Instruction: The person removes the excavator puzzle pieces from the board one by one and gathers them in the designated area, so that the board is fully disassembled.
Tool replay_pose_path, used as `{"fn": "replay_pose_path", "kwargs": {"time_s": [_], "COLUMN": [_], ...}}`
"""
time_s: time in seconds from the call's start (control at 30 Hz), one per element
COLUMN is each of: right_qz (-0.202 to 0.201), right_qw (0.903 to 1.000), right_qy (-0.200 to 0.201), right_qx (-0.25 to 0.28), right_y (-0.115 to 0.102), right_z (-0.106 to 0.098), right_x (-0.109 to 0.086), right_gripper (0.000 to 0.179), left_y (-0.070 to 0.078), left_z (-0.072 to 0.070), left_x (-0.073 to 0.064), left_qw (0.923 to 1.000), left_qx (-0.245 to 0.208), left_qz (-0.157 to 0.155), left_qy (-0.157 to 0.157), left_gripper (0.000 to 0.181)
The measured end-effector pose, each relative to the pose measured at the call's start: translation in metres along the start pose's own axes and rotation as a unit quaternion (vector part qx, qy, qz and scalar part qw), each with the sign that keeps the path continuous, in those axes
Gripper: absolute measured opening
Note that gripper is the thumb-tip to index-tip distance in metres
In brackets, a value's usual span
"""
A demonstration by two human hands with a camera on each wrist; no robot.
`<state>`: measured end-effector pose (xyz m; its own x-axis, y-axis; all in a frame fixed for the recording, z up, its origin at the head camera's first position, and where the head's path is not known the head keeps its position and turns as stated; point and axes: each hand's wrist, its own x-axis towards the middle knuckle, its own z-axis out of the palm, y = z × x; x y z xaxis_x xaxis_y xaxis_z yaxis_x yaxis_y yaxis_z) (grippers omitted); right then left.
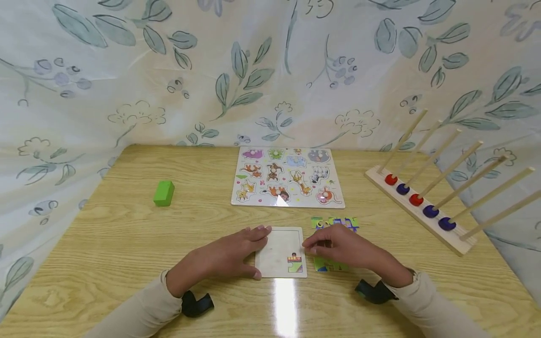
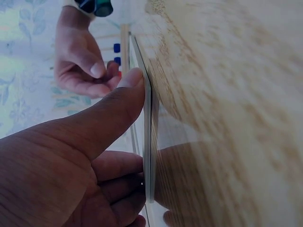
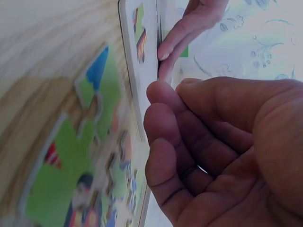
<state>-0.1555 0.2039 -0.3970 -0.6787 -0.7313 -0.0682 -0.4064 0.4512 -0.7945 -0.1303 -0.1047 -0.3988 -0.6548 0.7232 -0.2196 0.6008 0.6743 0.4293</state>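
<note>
A pale square puzzle board (image 1: 274,249) lies in front of me, with a joined bit of jigsaw picture (image 1: 295,266) in its lower right corner. My left hand (image 1: 221,253) rests along the board's left side, thumb at the near corner and fingers toward the far one; the left wrist view has the thumb (image 2: 130,85) against the board's edge. Over the board's right edge hovers my right hand (image 1: 344,246), fingers loosely bent and thumb close to the index fingertip, with nothing visible between them. Beneath it lie loose green jigsaw pieces (image 3: 61,175), partly hidden in the head view.
Behind the board is an animal peg puzzle (image 1: 287,177). A green block (image 1: 164,193) stands at the left. To the right, a wooden rack (image 1: 422,213) carries tall upright rods with red and blue rings. Patterned cloth (image 1: 270,94) hangs behind the wooden table (image 1: 127,234).
</note>
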Motion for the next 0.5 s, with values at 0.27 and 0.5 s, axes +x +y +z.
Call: {"fn": "replay_pose_path", "kwargs": {"time_s": [0.27,0.5], "right_qz": [-0.002,-0.008], "right_qw": [0.9998,0.9996], "right_qy": [-0.020,-0.023], "right_qx": [0.006,0.012], "right_y": [-0.003,-0.004], "right_z": [0.011,0.015], "right_x": [0.011,0.014], "right_gripper": [0.021,0.022], "left_y": [0.001,0.001], "left_z": [-0.001,-0.001], "left_x": [-0.001,-0.001], "left_qw": [1.0000,1.0000], "left_qx": [-0.002,-0.001], "left_qz": [-0.004,0.001], "left_qy": [-0.002,-0.002], "left_gripper": [0.082,0.082]}}
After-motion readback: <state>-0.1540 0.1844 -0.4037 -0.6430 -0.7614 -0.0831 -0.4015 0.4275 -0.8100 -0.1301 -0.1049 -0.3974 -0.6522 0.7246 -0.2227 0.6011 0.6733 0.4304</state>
